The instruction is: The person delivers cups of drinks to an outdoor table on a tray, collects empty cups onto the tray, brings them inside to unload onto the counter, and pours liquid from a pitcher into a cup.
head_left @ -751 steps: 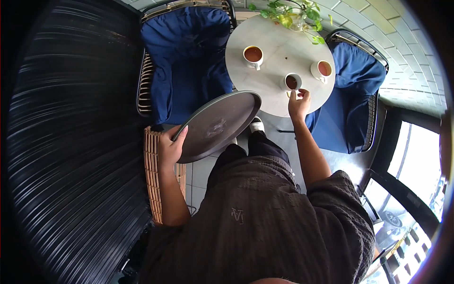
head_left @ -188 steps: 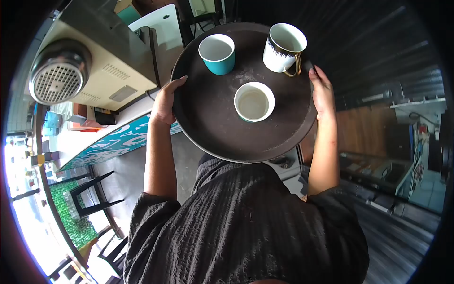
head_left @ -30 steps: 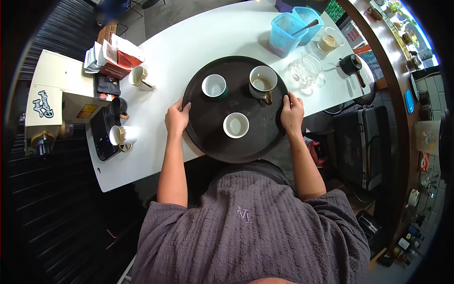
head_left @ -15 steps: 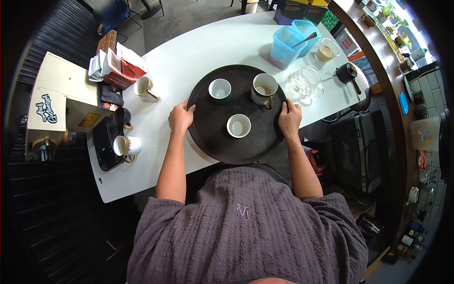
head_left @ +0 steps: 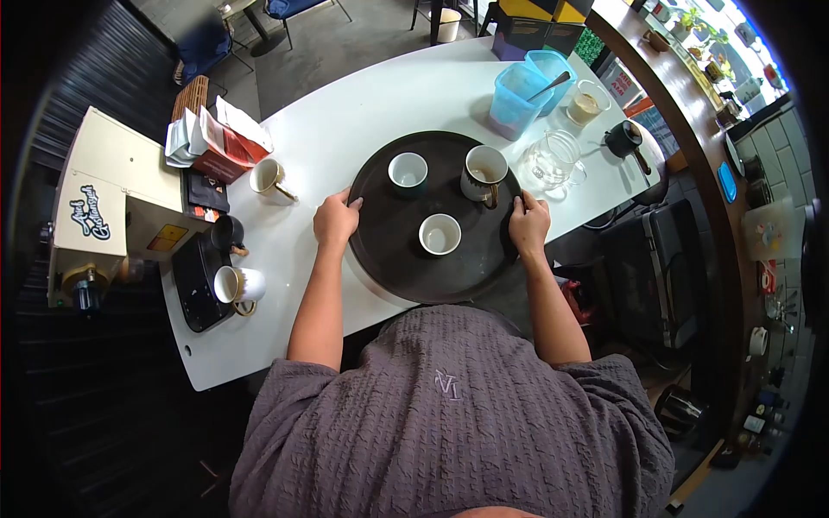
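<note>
A round dark tray (head_left: 389, 250) is gripped at both sides, above or on the near edge of the white table; I cannot tell whether it touches. My left hand (head_left: 337, 219) is closed on its left rim, thumb on top. On the opposite rim, my right hand (head_left: 529, 223) is closed in the same way. Three vessels stand upright on the tray: a small cup (head_left: 408, 174) at the back left, a white cup (head_left: 439, 235) nearer me, and a taller mug (head_left: 484, 175) with a brown-gold handle, stained inside, at the back right.
The white table (head_left: 345, 116) carries two mugs, one mug (head_left: 273, 182) farther back, another mug (head_left: 239, 287) beside a black scale (head_left: 197, 289). A cream grinder (head_left: 108, 190) stands left. Blue containers (head_left: 518, 99), a glass pitcher (head_left: 550, 161) and a glass (head_left: 587, 102) stand right of the tray.
The view has shifted slightly, so the table and its objects sit a little lower in the picture. Both hands still hold the tray, and the cups keep their places on it.
</note>
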Action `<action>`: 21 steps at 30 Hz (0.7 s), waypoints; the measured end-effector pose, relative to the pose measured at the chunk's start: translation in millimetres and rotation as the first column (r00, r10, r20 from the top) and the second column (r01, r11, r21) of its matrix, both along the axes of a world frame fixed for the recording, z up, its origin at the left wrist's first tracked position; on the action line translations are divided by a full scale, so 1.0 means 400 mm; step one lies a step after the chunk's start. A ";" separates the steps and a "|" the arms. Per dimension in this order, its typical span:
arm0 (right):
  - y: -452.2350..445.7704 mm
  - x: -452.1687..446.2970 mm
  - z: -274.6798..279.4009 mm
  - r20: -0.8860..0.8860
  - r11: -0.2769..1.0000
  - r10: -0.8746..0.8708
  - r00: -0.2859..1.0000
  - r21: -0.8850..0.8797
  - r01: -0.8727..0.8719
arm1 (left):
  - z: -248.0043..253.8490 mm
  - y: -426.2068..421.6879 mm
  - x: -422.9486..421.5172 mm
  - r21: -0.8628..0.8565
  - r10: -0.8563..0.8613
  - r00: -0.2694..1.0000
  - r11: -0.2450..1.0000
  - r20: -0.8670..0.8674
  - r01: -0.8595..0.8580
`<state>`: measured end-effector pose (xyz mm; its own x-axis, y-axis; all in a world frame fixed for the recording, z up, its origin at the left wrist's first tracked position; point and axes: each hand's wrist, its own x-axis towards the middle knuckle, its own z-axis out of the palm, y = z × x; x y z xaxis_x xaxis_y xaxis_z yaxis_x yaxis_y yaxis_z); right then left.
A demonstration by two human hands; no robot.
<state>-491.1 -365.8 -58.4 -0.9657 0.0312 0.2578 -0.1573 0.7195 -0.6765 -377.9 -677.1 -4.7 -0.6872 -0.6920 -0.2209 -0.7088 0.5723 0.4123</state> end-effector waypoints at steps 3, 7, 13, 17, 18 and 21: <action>0.001 0.001 0.004 -0.002 1.000 -0.014 1.000 -0.006 0.014 | -0.006 -0.009 -0.007 0.015 -0.008 1.000 1.000 0.004 0.008; 0.008 -0.001 0.007 0.002 1.000 -0.011 1.000 0.004 0.011 | 0.007 -0.012 -0.012 0.016 -0.056 0.998 0.998 0.020 0.056; 0.004 0.008 0.011 0.012 1.000 -0.008 1.000 0.025 0.007 | -0.006 -0.014 -0.005 -0.009 -0.094 0.996 0.996 -0.009 0.093; -0.023 0.055 0.084 -0.265 0.999 0.009 0.964 -0.032 -0.018 | -0.017 -0.022 0.003 0.014 -0.173 0.984 0.985 -0.050 0.173; -0.034 0.068 0.119 -0.159 0.990 0.045 0.986 -0.126 -0.065 | -0.040 -0.034 0.004 -0.019 -0.197 0.978 0.980 -0.065 0.196; -0.055 0.084 0.124 -0.027 0.949 0.135 0.990 -0.285 -0.137 | -0.027 -0.017 0.014 -0.068 -0.211 0.974 0.976 -0.087 0.205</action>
